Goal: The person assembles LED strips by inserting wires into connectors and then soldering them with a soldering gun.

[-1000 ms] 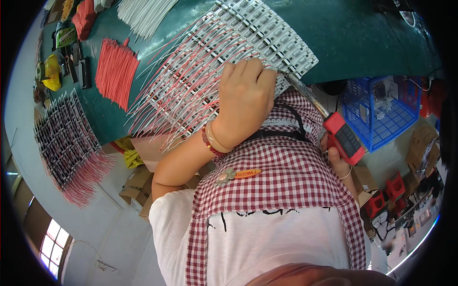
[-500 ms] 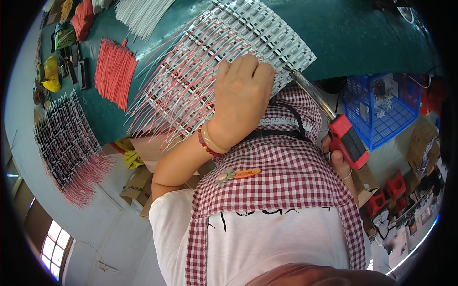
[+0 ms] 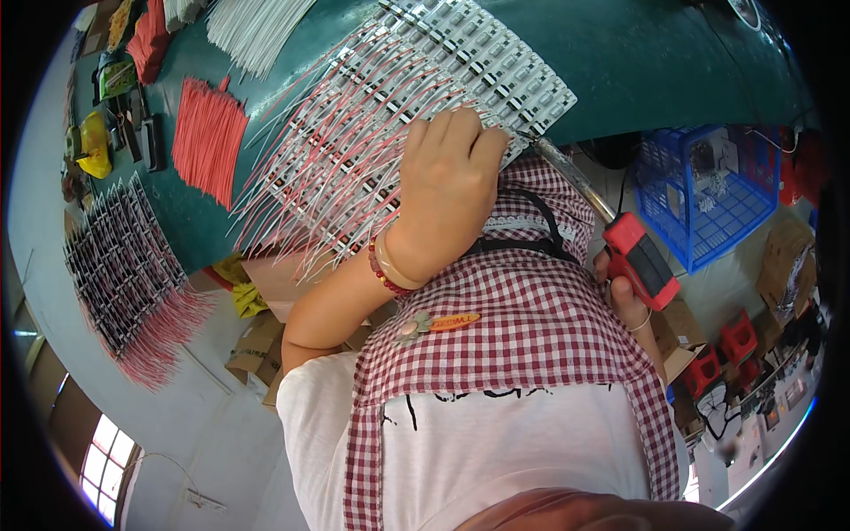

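Observation:
My left hand (image 3: 450,177) is curled, knuckles up, over the near part of a silvery-white panel (image 3: 522,75) made of rows of small modules. Its fingertips are hidden, so what they pinch cannot be made out. Thin red and white wires (image 3: 310,159) fan out from the panel to the left of this hand. Low on the right, my right hand (image 3: 630,305) is closed round the red and black handle of a soldering iron (image 3: 639,261). The iron's metal barrel slants up to the left, and its tip is at the panel's near edge, close beside my left fingers.
On the green table (image 3: 655,62) lie a red wire bundle (image 3: 208,142) and a white wire bundle (image 3: 257,35). Wired panels (image 3: 133,274) are stacked at left, below a yellow item (image 3: 94,146) and hand tools. A blue crate (image 3: 699,203) stands at right, near cardboard boxes and red stools.
The soldering iron's tip has shifted slightly left and down, closer to my left fingers. My left hand stays curled at the panel, and my right hand keeps its hold.

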`<act>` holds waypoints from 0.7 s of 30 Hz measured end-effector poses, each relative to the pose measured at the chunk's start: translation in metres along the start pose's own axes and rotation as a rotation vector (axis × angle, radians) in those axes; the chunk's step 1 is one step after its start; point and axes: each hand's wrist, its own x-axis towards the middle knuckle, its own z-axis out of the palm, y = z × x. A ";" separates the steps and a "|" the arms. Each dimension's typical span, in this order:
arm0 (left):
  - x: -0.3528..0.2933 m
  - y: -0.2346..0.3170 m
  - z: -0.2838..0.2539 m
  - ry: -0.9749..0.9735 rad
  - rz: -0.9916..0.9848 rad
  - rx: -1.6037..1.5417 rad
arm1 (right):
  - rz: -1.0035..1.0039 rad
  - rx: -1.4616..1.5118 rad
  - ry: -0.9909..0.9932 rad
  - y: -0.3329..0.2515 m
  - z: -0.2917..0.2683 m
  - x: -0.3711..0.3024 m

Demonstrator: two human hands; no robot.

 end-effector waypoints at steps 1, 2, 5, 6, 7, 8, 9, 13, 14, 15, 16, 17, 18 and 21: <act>0.000 0.000 0.000 0.000 0.001 0.001 | -0.001 0.001 0.001 0.001 0.001 0.000; 0.000 0.000 0.001 -0.001 0.006 0.000 | -0.012 0.001 0.005 0.002 0.001 0.001; 0.001 0.000 0.001 -0.005 0.010 -0.003 | -0.020 -0.016 0.011 0.003 0.000 -0.001; 0.001 0.001 0.000 -0.007 0.009 -0.005 | -0.018 -0.032 0.012 0.003 0.000 -0.001; 0.001 0.001 0.000 -0.008 0.009 -0.004 | -0.018 -0.031 0.011 0.002 0.001 0.000; 0.000 0.001 0.001 -0.010 0.005 0.001 | -0.036 -0.019 0.008 0.001 0.002 0.003; 0.000 0.001 0.001 -0.013 0.001 0.006 | -0.053 -0.008 0.005 0.000 0.003 0.004; 0.002 0.002 0.000 -0.034 -0.005 0.013 | -0.035 -0.054 -0.014 0.002 0.001 0.005; 0.002 0.002 0.000 -0.048 -0.013 0.018 | -0.046 -0.062 -0.025 -0.001 0.001 0.007; 0.003 0.002 0.000 -0.061 -0.021 0.023 | -0.056 -0.071 -0.037 -0.003 0.001 0.008; 0.004 0.002 -0.001 -0.061 -0.021 0.023 | -0.056 -0.070 -0.038 -0.002 0.001 0.007; 0.005 0.002 -0.001 -0.074 -0.027 0.020 | -0.062 -0.046 -0.023 0.001 0.001 0.005; 0.005 0.002 -0.002 -0.086 -0.033 0.017 | -0.068 -0.021 -0.008 0.002 0.001 0.004; 0.006 0.001 -0.001 -0.095 -0.040 0.022 | -0.025 0.012 -0.033 -0.003 0.001 0.009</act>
